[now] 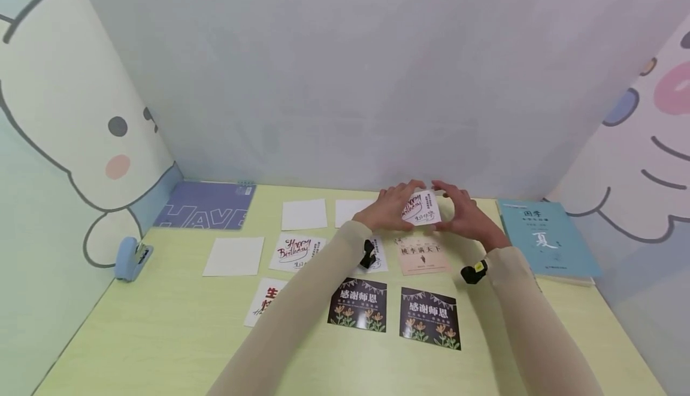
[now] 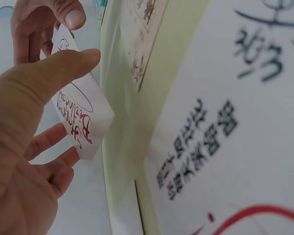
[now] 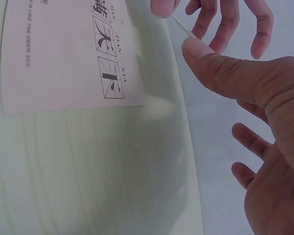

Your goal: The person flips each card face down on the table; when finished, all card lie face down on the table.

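Both hands up off the table at the far middle, holding one small white card btwn them: left hand [image 1: 389,207] pinches the Happy Birthday card [image 1: 421,209] by its left edge, thumb in front, fingers behind; right hand [image 1: 461,211] pinches the right edge same way. Card is lifted, tilted toward the viewer, red script + small dark print showing; left wrist view shows it slightly bowed [image 2: 81,115]. Just below the hands on the yellow-green table [image 1: 162,324]: pink card w/ Chinese characters [image 1: 423,254], a second Happy Birthday card [image 1: 296,252] to the left, blank white cards [image 1: 304,214] behind. Nearer the viewer, 2 black floral cards [image 1: 430,318] side by side. Teal book [image 1: 547,237] at right edge, purple folder [image 1: 207,205] far left, blue stapler [image 1: 131,257] by the left wall.
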Available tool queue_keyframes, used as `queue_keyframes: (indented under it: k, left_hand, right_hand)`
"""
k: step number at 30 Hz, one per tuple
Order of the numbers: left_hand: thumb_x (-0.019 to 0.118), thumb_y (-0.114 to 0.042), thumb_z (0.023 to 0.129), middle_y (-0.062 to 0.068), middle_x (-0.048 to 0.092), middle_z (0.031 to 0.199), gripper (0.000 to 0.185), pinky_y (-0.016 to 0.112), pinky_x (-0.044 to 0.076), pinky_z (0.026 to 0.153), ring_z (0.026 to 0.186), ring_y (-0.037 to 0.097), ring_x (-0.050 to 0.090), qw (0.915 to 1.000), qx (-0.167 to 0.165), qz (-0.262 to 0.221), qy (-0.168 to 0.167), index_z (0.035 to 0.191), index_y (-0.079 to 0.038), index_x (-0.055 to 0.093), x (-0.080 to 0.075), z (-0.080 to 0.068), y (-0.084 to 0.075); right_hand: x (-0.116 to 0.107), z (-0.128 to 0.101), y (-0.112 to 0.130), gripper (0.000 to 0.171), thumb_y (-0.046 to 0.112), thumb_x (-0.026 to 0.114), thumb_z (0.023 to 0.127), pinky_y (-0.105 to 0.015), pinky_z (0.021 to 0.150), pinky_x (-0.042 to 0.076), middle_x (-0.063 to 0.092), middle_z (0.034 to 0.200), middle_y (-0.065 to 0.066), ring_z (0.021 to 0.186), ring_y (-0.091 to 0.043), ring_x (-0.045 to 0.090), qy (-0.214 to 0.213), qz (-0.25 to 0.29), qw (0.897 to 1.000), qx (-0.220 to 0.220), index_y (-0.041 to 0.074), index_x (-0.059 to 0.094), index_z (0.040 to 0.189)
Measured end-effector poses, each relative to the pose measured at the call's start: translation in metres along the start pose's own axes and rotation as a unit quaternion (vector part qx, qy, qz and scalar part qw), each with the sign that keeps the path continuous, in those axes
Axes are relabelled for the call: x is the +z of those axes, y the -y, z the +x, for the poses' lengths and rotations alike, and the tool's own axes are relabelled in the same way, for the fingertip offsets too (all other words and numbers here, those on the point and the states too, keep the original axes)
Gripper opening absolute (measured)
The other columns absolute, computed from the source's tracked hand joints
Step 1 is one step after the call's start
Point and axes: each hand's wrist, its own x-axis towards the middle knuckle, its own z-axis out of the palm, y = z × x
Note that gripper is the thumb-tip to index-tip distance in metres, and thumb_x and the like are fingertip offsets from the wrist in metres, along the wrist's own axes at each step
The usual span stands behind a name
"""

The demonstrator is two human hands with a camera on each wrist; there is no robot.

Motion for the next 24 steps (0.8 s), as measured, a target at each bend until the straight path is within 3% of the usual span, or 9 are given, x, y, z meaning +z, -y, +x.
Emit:
queue_keyframes:
  k: [4,8,11,16,20,24]
  left_hand:
    - [0.091,-0.029,0.086,0.008,0.052,0.149,0.106,0.045,0.042,0.117,0.118,0.022,0.058,1.0,-0.006,-0.004,-0.003,0.165,-0.037,0.022,-0.002,0.0,0.0]
    - [0.088,-0.031,0.09,0.01,0.042,0.159,0.101,0.051,0.051,0.109,0.126,0.031,0.058,0.9995,-0.017,-0.023,-0.014,0.166,-0.051,0.023,-0.005,-0.003,0.0]
    - [0.086,-0.032,0.093,0.01,0.037,0.161,0.095,0.054,0.056,0.102,0.127,0.036,0.058,0.9989,-0.019,-0.038,-0.02,0.164,-0.054,0.028,-0.006,-0.005,0.0]
    - [0.088,-0.033,0.09,0.012,0.038,0.162,0.09,0.043,0.058,0.096,0.122,0.03,0.06,0.9973,-0.011,-0.06,-0.041,0.161,-0.047,0.035,-0.007,-0.004,-0.001]
    - [0.091,-0.03,0.086,0.013,0.042,0.158,0.086,0.035,0.06,0.091,0.119,0.026,0.061,0.9927,0.006,-0.098,-0.07,0.155,-0.032,0.041,-0.006,-0.003,0.0]
    - [0.091,-0.028,0.084,0.012,0.044,0.152,0.08,0.036,0.06,0.099,0.13,0.028,0.062,0.9865,0.02,-0.134,-0.091,0.148,-0.019,0.043,-0.006,-0.002,0.0]
  right_hand:
    - [0.001,0.0,-0.001,0.114,0.02,0.092,0.085,-0.078,0.115,0.033,0.031,0.174,-0.017,0.152,-0.047,0.033,-0.005,0.015,1.0,0.002,0.015,0.019,0.172]
    - [0.002,0.001,-0.003,0.118,0.029,0.092,0.086,-0.079,0.114,0.032,0.029,0.176,-0.017,0.153,-0.048,0.033,-0.009,0.028,1.0,0.002,0.015,0.014,0.173]
    - [0.003,0.001,-0.004,0.119,0.033,0.091,0.087,-0.08,0.114,0.03,0.027,0.176,-0.015,0.154,-0.048,0.032,-0.005,0.03,1.0,0.002,0.017,0.011,0.174]
    - [0.005,0.002,-0.004,0.118,0.033,0.089,0.088,-0.081,0.115,0.028,0.027,0.177,-0.015,0.155,-0.048,0.031,0.004,0.038,0.999,0.0,0.015,0.01,0.174]
    - [0.008,0.003,-0.005,0.117,0.032,0.089,0.089,-0.08,0.116,0.028,0.027,0.177,-0.014,0.155,-0.048,0.031,0.012,0.042,0.999,-0.006,0.013,0.011,0.174]
    - [0.011,0.004,-0.004,0.117,0.035,0.09,0.087,-0.079,0.117,0.029,0.029,0.177,-0.013,0.155,-0.046,0.032,0.025,0.044,0.999,-0.004,0.015,0.013,0.174]
